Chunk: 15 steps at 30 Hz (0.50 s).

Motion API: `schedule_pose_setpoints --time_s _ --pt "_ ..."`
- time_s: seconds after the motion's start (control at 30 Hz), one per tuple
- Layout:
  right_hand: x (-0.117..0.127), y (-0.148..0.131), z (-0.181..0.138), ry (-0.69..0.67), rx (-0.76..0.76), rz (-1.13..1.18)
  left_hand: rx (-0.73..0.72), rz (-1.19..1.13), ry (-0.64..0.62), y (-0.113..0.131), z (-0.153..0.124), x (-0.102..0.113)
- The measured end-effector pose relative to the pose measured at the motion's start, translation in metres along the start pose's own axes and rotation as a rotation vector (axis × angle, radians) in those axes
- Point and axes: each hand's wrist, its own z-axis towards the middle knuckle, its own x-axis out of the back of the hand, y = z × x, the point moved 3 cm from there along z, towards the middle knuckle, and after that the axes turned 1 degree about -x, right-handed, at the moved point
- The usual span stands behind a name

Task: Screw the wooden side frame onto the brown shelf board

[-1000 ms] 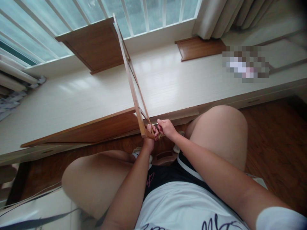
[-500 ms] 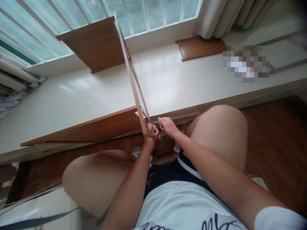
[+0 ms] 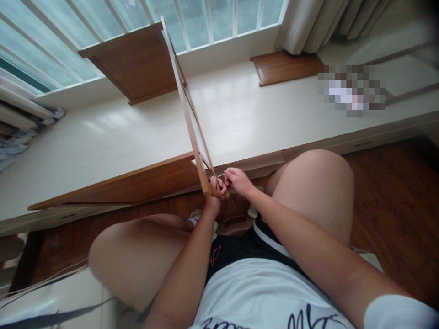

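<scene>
Seated low before a long white ledge (image 3: 240, 119) under a barred window (image 3: 212, 18), we work at the near corner of a thin wooden frame (image 3: 187, 103), which stands on edge and leans away toward the glass, its far end level with a brown panel (image 3: 137, 64) propped against the sill. A second brown board (image 3: 113, 185) lies along the ledge's front edge, just left of the frame's lower corner, and a smaller brown piece (image 3: 286, 67) rests farther right near the curtain (image 3: 308, 23). Our knees rise on either side, leaving only a narrow gap above the dark floor (image 3: 394, 196) for the hands. The left hand (image 3: 216, 189) is curled tight around the frame's bottom corner, fingers closed on the wood. The right hand (image 3: 238, 180) sits just beside it, fingers pinched together on something thin at that corner; what it is we cannot tell, though a fine dark line seems to hang below. Done well, we judge, this wants the left grip firm so the tall frame does not swing, and the right pinch short and close to the joint. Open room lies up and to the right over the ledge; to the left the board crowds the corner, and the frame's top stands near the panel, so any tilt that way would likely knock it.
</scene>
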Motion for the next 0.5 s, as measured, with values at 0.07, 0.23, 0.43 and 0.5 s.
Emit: schedule_pose_setpoints --time_s 0.07,0.23,0.43,0.5 --pt "0.000 -0.002 -0.003 0.008 0.005 -0.009 0.001 0.001 0.005 0.001 -0.001 0.000" --pt "0.001 -0.008 -0.011 0.053 0.062 -0.083 0.009 0.014 -0.004 0.000 0.000 0.000" --pt "-0.001 -0.004 -0.010 0.023 0.021 -0.031 -0.002 0.007 -0.013 -0.002 0.002 0.002" --pt "-0.002 -0.004 -0.009 0.009 -0.011 0.011 -0.003 0.004 -0.016 -0.002 0.002 0.002"
